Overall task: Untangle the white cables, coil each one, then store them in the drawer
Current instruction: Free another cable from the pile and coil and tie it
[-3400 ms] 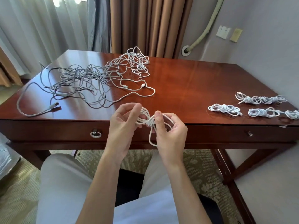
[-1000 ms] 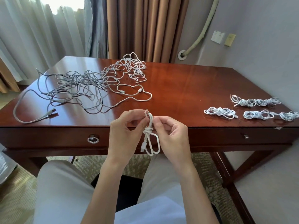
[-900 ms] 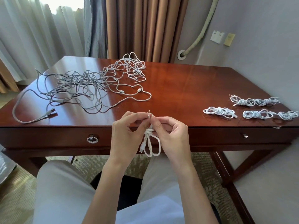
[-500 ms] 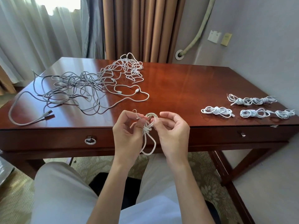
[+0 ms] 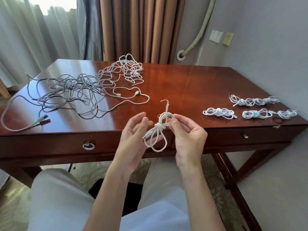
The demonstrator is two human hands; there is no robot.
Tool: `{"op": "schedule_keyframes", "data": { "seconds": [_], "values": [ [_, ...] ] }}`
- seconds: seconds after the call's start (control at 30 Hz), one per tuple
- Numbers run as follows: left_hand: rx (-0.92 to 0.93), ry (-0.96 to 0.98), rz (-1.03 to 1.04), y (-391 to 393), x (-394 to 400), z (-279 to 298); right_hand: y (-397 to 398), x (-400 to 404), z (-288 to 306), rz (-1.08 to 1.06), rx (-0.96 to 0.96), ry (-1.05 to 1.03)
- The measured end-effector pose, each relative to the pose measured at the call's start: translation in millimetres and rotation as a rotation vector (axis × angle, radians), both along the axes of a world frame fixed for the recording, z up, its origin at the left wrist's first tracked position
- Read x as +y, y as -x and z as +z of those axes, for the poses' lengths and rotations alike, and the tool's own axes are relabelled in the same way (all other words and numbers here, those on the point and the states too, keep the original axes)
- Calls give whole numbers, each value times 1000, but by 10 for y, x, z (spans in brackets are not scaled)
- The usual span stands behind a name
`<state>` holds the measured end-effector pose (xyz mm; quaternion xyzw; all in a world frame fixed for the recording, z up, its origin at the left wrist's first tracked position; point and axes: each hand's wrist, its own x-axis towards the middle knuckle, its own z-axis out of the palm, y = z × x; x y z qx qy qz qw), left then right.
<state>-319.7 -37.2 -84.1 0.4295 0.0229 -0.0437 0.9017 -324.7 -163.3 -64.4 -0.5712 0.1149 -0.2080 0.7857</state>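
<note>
Coiling step near done at frame centre: right grip pinching knotted white cable, left grip spread, next likely laying beside coiled bundles on surface

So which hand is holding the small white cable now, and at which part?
The right hand pinches the coiled cable at its upper loop, just above the knot. The left hand is open beside it and holds nothing.

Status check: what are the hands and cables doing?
Right hand pinching coiled cable; left hand open beside it. Tangle waiting. Drawers shut.
</note>
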Motion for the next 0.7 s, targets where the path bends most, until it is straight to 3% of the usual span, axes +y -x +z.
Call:
{"op": "schedule_keyframes", "data": {
  "seconds": [0.13,0.3,0.7],
  "values": [
    [147,32,-289,53,-71,36,2,-112,49,-57,-51,-95],
    [139,104,-262,-5,-98,40,-25,-250,57,-90,-37,-57],
    [329,330,-303,-121,-334,131,111,-601,64,-153,74,184]
  ]
}}
